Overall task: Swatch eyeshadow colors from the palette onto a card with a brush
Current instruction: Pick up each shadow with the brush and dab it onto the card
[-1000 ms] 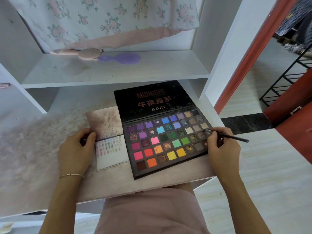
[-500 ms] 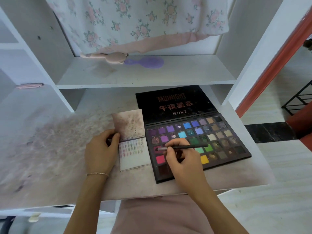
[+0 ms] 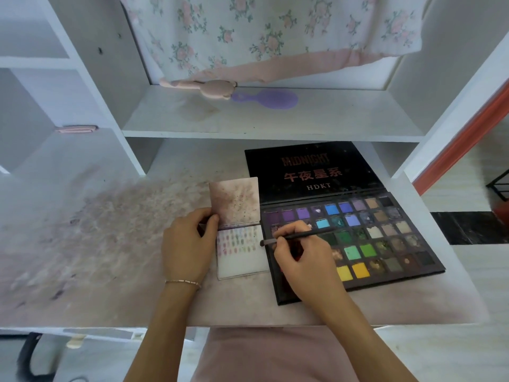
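Note:
An open black eyeshadow palette [image 3: 385,238] with several coloured pans lies on the desk, its lid [image 3: 311,172] flat behind it. To its left sits a white card [image 3: 242,260] with rows of small colour swatches, a stained flap [image 3: 235,201] folded up behind. My left hand [image 3: 187,244] presses on the card's left edge. My right hand [image 3: 303,257] covers the palette's left pans and holds a thin dark brush [image 3: 297,237]. The brush tip rests at the card's right edge.
The desk [image 3: 110,244] is smeared with pinkish powder stains on the left. A shelf [image 3: 261,125] above holds a purple hairbrush [image 3: 272,98] and a pink item [image 3: 214,88], under a floral cloth [image 3: 270,34]. Shelf uprights stand on both sides.
My right hand carried the brush from the palette's right side across the pans to the card's right edge. The left hand stayed on the card. The camera view shifted left.

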{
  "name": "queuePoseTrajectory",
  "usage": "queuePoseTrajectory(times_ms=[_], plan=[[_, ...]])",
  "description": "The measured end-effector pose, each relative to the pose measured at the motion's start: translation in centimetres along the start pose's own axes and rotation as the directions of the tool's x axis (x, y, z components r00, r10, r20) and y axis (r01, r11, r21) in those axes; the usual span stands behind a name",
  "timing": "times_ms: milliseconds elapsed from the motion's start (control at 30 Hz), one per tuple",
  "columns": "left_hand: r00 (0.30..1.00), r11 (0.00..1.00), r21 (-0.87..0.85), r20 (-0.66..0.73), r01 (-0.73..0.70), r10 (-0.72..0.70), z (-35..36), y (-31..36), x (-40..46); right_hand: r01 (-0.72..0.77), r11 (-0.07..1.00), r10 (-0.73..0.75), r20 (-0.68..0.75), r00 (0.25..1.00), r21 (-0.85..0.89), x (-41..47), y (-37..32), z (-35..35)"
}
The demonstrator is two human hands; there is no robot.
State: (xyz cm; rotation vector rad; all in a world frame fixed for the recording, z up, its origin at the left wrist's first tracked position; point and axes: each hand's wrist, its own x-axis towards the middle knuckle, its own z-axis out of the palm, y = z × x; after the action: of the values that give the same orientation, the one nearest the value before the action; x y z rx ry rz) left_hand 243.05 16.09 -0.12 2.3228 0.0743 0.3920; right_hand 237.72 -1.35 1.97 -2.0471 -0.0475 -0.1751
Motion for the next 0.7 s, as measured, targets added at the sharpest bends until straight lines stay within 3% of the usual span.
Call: queuePoseTrajectory(times_ms=[700], plan=[[1.0,0.999,0.028,-0.01,0.025,-0.025,-0.04,0.37,-0.11,-0.014,0.995,0.019,0.05,0.999,-0.098,0.06,0.02,0.12]])
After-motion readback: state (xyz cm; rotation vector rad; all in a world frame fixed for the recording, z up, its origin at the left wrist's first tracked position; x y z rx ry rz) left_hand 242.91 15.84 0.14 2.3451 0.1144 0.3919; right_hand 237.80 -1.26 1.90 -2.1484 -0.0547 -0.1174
